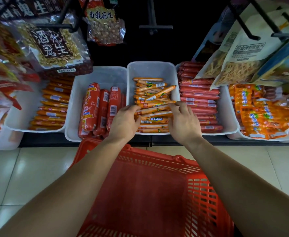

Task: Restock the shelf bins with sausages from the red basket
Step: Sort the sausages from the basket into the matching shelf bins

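Orange thin sausages [154, 109] sit in the centre-frame white bin [152, 70], left hand [125, 124] and right hand [184, 123] each gripping the bundle's ends, red basket [198, 190] lower centre, below both.

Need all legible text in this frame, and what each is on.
"酒鬼花生": large peanut bag, hanging upper left.
"南乳花生": small peanut bag, hanging top centre.
Beige snack bag: boxed headline too blurred to read.
Thin orange sausages and the other wrappers and barcodes: print too small to read.
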Tool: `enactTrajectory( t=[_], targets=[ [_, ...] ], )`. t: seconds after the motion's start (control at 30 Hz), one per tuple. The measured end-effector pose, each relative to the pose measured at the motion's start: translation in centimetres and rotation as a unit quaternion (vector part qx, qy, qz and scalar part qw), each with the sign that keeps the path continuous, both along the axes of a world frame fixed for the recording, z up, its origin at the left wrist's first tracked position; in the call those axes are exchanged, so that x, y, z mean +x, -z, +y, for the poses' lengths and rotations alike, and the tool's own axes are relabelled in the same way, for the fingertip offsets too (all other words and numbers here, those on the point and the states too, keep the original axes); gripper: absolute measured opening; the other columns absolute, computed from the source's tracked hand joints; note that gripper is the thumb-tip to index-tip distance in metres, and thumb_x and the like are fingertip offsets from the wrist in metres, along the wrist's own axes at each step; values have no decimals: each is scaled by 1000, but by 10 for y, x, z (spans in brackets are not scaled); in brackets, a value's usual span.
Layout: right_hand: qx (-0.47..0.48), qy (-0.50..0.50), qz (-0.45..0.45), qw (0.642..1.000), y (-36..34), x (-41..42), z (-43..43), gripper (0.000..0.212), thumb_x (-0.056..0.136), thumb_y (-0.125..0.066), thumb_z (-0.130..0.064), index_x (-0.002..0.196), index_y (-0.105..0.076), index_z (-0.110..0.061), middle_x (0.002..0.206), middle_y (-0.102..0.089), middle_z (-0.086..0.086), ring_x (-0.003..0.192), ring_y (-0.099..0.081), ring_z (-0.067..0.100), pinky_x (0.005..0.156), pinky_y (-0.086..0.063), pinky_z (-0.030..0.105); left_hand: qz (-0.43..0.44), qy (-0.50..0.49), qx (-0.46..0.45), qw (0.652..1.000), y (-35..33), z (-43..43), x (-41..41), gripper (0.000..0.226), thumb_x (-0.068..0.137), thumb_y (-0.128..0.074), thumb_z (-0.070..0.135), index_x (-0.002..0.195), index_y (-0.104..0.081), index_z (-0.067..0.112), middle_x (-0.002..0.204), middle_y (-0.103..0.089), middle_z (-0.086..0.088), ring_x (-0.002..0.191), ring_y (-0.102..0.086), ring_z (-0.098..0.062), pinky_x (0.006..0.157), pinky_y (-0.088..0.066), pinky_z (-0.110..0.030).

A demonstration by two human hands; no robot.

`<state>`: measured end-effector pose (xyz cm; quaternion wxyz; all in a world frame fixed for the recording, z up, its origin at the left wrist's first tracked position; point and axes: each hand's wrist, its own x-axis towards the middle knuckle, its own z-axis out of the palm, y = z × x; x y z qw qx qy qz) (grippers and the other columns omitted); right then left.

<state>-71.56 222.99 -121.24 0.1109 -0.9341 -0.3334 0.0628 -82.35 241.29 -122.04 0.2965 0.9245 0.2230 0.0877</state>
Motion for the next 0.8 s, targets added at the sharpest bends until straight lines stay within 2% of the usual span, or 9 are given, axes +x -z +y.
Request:
enactTrajectory(
  t=[0.07,0.13,0.23,0.33,0.47,0.57,0.67,0.73,0.8],
  targets=[
    [-33,-40,-13,999,3,-3,-2,59,97,-51,-33,151,-34,-21,159,-30,7,143,-32,31,112,-35,50,-6,21,4,1000,3,-1,-2,34,90,-70,15,124,-67,14,118,-69,-4,107,-64,-23,90,-55,-39],
    [-84,-80,39,992,9,-5,-2,68,102,-38,-46,159,-11,-22,168,0,7,154,-4,27,123,-14,48,-19,19,0,1000,3,-3,-3,32,89,-70,12,121,-68,14,115,-69,-3,105,-64,-22,88,-55,-37],
    [-139,-115,79,980,14,1,-2,73,103,-22,-57,159,11,-23,164,24,4,152,18,22,124,2,45,-17,5,6,1000,2,-3,-4,43,91,-68,17,133,-59,16,129,-60,-4,118,-55,-22,98,-50,-38],
    [-178,-135,61,973,14,11,5,75,101,-16,-61,157,18,-23,161,32,4,150,24,23,123,5,49,73,87,51,992,5,-5,-2,68,100,-55,30,158,-20,25,165,-18,-2,150,-16,-23,120,-23,-40],
    [-220,-125,56,966,15,29,26,78,98,-10,-66,153,26,-24,158,35,6,148,29,25,122,7,53,185,156,107,964,15,-7,18,67,107,-28,38,158,13,23,163,24,-3,151,17,-19,124,0,-38],
    [-211,-102,42,971,16,44,32,79,95,-4,-69,154,23,-24,162,28,6,149,25,24,122,6,55,206,138,150,957,18,6,40,65,107,-17,44,155,21,20,159,30,-6,149,22,-23,124,3,-41],
    [-127,-75,-6,989,13,41,20,77,98,-7,-63,158,11,-19,167,9,7,153,10,24,123,-1,52,205,117,170,957,19,18,59,65,106,-15,48,156,18,23,163,25,-6,151,17,-26,123,4,-43],
    [-113,-122,-28,986,12,29,10,75,100,-8,-61,159,7,-18,168,2,6,154,3,23,123,-4,50,194,101,164,962,20,21,67,64,106,-17,47,157,14,24,164,20,-6,152,12,-26,123,3,-43],
    [-151,-163,-5,975,18,21,6,74,99,-5,-62,158,12,-22,168,8,3,154,8,22,124,-1,50,155,94,161,970,18,19,66,64,107,-22,45,159,8,23,166,14,-4,153,8,-24,122,2,-41]
  ],
)
